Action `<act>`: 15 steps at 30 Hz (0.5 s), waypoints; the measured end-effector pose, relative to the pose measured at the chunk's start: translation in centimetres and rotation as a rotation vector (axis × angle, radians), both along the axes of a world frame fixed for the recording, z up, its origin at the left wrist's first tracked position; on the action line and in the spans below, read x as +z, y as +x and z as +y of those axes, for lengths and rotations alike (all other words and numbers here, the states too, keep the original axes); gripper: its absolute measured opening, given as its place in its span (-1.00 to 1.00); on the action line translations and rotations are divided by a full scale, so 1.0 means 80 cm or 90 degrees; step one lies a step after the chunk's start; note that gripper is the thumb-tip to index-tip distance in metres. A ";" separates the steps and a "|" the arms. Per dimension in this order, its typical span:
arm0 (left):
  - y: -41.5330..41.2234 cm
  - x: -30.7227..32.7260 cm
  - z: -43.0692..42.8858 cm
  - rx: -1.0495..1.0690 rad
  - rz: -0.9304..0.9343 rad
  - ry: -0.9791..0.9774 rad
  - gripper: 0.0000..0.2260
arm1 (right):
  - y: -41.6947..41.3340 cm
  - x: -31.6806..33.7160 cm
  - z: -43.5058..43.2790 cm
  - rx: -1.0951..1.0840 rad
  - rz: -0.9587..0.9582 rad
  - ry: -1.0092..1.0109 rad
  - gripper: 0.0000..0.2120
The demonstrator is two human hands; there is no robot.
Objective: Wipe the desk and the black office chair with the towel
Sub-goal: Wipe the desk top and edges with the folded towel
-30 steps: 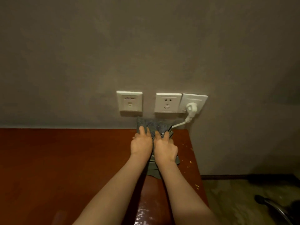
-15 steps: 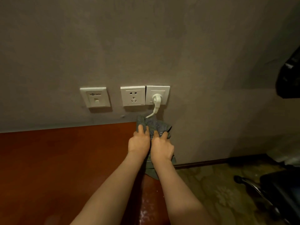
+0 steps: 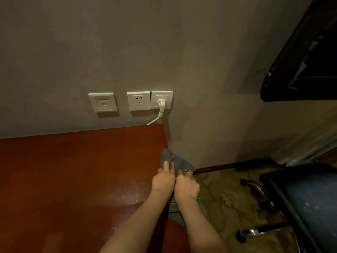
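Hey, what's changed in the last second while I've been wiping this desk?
The left hand and right hand have drawn the towel from the back edge of the desk by the wall toward you along its right edge, where it now partly overhangs. The view has swung right, bringing the chair in. Unchanged: both hands side by side on the towel, plug in its outlet.

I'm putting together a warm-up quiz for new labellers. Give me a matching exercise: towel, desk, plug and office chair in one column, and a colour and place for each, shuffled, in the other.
1 towel
2 desk
3 plug
4 office chair

a white, in the rightmost wall socket
b black, at the lower right, off the desk
c grey, at the desk's right edge
d reddish-brown, against the wall

Pairs: 1-c, 2-d, 3-a, 4-b
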State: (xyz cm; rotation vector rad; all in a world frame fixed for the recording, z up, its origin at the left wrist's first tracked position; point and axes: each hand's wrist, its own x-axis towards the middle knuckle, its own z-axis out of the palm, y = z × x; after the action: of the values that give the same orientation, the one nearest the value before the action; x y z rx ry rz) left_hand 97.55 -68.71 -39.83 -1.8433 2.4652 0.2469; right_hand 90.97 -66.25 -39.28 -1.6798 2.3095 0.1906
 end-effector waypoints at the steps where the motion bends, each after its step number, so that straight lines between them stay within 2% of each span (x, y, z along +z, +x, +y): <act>1: -0.005 -0.003 0.012 -0.029 0.003 0.002 -0.52 | -0.006 0.001 0.011 -0.005 0.006 0.015 -0.68; 4: -0.022 -0.010 0.034 -0.059 -0.007 0.042 -0.73 | -0.023 0.004 0.044 -0.024 0.013 0.020 -0.68; 7: -0.024 0.020 0.061 -0.065 0.053 0.036 -0.60 | -0.038 0.009 0.064 -0.042 -0.002 -0.004 -0.69; 11: -0.009 0.040 0.074 -0.015 0.141 0.181 -0.58 | -0.036 0.026 0.073 -0.050 -0.039 -0.060 -0.69; 15: 0.033 0.066 0.072 0.047 0.204 0.094 -0.54 | -0.004 0.046 0.064 -0.002 -0.081 -0.124 -0.64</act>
State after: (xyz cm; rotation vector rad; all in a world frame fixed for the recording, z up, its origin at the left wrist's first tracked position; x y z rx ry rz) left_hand 100.17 -62.99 -34.53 -1.9665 2.4873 0.7637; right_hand 90.67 -61.11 -35.63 -1.7228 2.2978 -0.1419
